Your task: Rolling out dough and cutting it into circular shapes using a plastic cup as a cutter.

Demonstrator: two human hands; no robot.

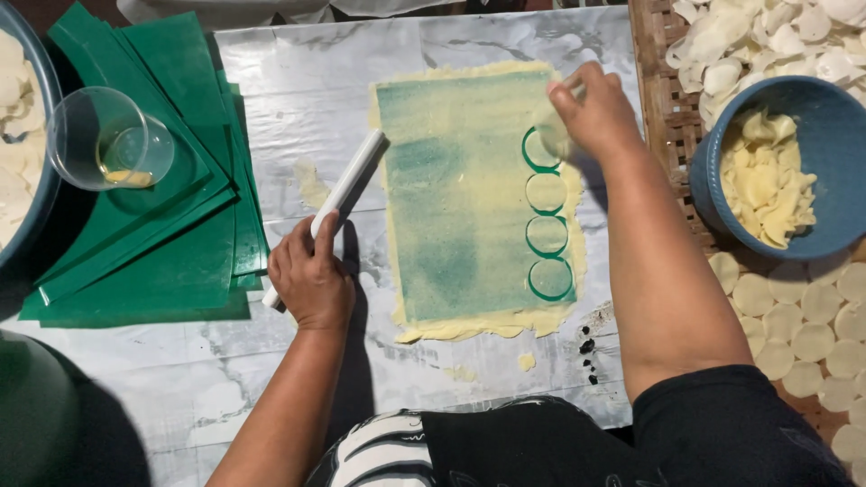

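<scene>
A thin sheet of pale yellow dough (456, 194) lies spread over a green mat on the marbled table. Down its right side run several cut circles (547, 236) with green rings around them. My right hand (591, 113) grips a clear round cutter pressed on the top circle. My left hand (309, 275) holds the lower end of a white rolling stick (347, 185), which lies slanted just left of the dough.
A stack of green mats (171, 225) lies at the left with a clear cup (108, 140) on it. A blue bowl (839, 153) of dough scraps sits at the right on a woven tray (663, 108) carrying several cut discs (803, 338).
</scene>
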